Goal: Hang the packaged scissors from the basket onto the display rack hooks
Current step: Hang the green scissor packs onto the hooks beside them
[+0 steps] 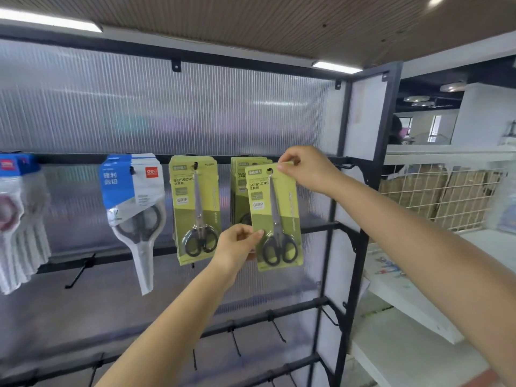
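We have a green scissors pack [275, 216] up at the display rack [360, 238]. Our right hand [307, 170] pinches its top corner beside the hang hole, our left hand [237, 244] pinches its lower left edge. It sits just in front of the hung green packs [240, 185].

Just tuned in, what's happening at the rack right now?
A person is hanging a green scissors pack on the display rack. The right hand pinches its top right corner, and the left hand pinches its lower left edge, holding it in front of a stack of matching green packs already on a hook. Whether its hang hole is on the hook yet cannot be told. Further left hang another green pack and a blue-and-white scissors pack.
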